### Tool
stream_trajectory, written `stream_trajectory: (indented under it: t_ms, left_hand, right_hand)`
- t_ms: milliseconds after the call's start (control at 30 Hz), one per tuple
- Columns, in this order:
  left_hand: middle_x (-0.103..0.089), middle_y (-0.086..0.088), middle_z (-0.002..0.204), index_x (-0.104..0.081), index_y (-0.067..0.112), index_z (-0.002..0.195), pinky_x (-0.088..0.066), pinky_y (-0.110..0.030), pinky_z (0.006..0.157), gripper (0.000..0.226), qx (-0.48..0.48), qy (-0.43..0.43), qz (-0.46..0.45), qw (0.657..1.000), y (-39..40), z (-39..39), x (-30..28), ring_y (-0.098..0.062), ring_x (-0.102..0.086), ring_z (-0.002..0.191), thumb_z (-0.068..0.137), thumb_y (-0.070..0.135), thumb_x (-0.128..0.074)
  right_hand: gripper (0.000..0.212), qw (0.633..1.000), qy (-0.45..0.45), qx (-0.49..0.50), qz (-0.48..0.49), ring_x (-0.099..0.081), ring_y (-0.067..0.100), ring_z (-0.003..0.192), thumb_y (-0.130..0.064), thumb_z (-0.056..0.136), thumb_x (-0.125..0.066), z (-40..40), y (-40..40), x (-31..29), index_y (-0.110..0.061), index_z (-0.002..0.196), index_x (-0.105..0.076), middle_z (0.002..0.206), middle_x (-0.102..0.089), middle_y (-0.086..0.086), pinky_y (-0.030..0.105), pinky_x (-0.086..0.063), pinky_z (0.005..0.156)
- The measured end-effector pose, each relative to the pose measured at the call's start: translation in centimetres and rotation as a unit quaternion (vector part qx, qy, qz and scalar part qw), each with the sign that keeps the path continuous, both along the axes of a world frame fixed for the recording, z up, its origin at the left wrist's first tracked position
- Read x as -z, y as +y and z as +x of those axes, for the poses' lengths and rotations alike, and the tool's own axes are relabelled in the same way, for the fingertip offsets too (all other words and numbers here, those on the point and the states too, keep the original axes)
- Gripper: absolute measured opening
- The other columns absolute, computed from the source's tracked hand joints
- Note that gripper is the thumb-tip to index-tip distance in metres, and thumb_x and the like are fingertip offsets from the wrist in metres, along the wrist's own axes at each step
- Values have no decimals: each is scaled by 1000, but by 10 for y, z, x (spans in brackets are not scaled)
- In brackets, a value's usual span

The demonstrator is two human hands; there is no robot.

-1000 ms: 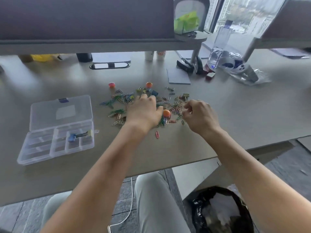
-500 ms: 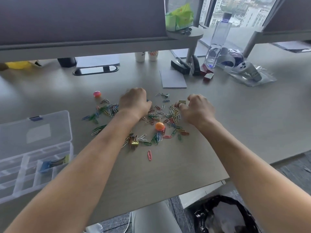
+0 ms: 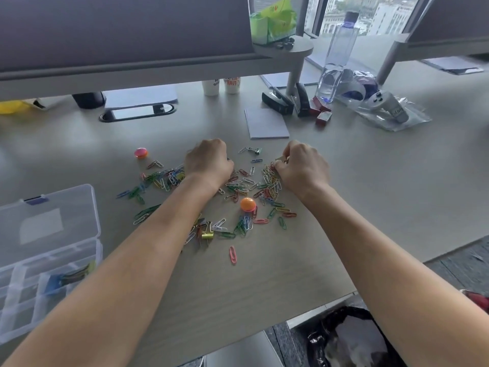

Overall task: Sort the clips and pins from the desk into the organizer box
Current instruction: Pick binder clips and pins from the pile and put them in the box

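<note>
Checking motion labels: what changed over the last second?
Both hands reached farther up the clip pile. The left hand left the middle for its far edge, fingers curled under. The right hand now pinches a small clip at its fingertips. Organizer box, orange pin and pink pin stayed put.

A pale grey wood-grain desk (image 3: 370,197) is carrying everything here. A loose scatter of coloured wire paper clips (image 3: 246,186) is lying across its middle, with a round orange magnet (image 3: 248,204) sitting among them, a round pink magnet (image 3: 140,153) lying off to their left, and a gold binder clip (image 3: 207,234) at the near edge. A clear plastic compartment box with its lid open (image 3: 50,250) is resting at the left edge. Farther back, a grey notepad (image 3: 266,123), two black staplers (image 3: 287,100) and a clear plastic water bottle (image 3: 337,58) are standing.
</note>
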State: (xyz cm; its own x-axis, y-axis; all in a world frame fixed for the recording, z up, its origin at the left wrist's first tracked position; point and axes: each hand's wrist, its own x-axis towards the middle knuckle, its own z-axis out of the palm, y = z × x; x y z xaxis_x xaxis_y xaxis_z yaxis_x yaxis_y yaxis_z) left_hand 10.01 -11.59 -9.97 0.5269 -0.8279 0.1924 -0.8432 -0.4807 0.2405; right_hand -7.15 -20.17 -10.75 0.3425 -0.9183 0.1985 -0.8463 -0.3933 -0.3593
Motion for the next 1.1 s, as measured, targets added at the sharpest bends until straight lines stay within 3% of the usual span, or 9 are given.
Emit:
stream_trajectory:
  t_ms: [200, 333, 500, 633, 767, 867, 967, 1100]
  left_hand:
    - [-68, -10, 83, -68, 8, 89, -54, -38, 74, 21, 4, 24, -80, 996, 7, -12, -9, -32, -62, 78, 84, 28, -63]
    - [-67, -6, 82, -63, 9, 92, -53, -36, 66, 23, -6, 83, -136, 987, 18, -25, -18, -30, -63, 75, 84, 31, -66]
    - [-73, -4, 98, -66, 14, 115, -54, -32, 73, 27, 28, 119, -171, 978, 37, -42, -20, -24, -68, 87, 91, 26, -63]
    - [-72, -4, 94, -71, 15, 97, -55, -32, 73, 11, 27, 137, -192, 971, 54, -47, -18, -20, -67, 83, 91, 19, -63]
    - [-71, -2, 83, -68, 14, 87, -55, -34, 69, 4, 0, 143, -223, 964, 78, -50, -14, -20, -66, 77, 88, 18, -67]
    - [-71, -4, 80, -68, 11, 85, -53, -34, 69, 3, -19, 151, -264, 952, 100, -51, -8, -24, -65, 75, 86, 14, -67]
    - [-71, -5, 80, -68, 8, 84, -50, -33, 70, 2, -21, 161, -300, 940, 125, -52, -1, -24, -64, 75, 85, 10, -67]
    - [-72, -5, 80, -70, 11, 88, -47, -29, 65, 10, -37, 151, -312, 937, 156, -50, 4, -24, -65, 75, 82, 5, -65]
  right_hand:
    - [11, 999, -49, -1, -3, -65, 31, 91, -22, 91, -63, -5, 8, -1, -17, 101, -63, 98, -73, 5, 32, -42, 70]
    - [10, 996, -91, 0, 6, -65, 28, 87, -22, 90, -66, -13, 19, -10, -18, 99, -64, 94, -72, 2, 32, -45, 70]
    - [20, 983, -175, -20, 57, -68, 21, 92, -23, 91, -66, -24, 36, -16, -19, 110, -72, 100, -75, 1, 30, -53, 82]
    - [19, 975, -206, -36, 72, -67, 13, 87, -20, 93, -66, -32, 54, -18, -19, 109, -78, 97, -75, -1, 20, -47, 78]
    - [14, 967, -233, -55, 89, -65, 6, 72, -19, 92, -70, -36, 74, -17, -22, 103, -78, 87, -72, -3, 12, -49, 57]
    - [13, 961, -250, -67, 98, -66, 9, 71, -15, 91, -71, -35, 91, -15, -20, 102, -78, 82, -70, -6, 20, -57, 60]
    - [13, 958, -256, -82, 103, -68, 12, 72, -12, 90, -71, -32, 107, -14, -21, 99, -76, 81, -72, -2, 16, -50, 56]
    - [13, 953, -262, -106, 109, -73, 18, 76, -12, 87, -75, -21, 132, -11, -24, 93, -75, 80, -73, -1, 31, -59, 68]
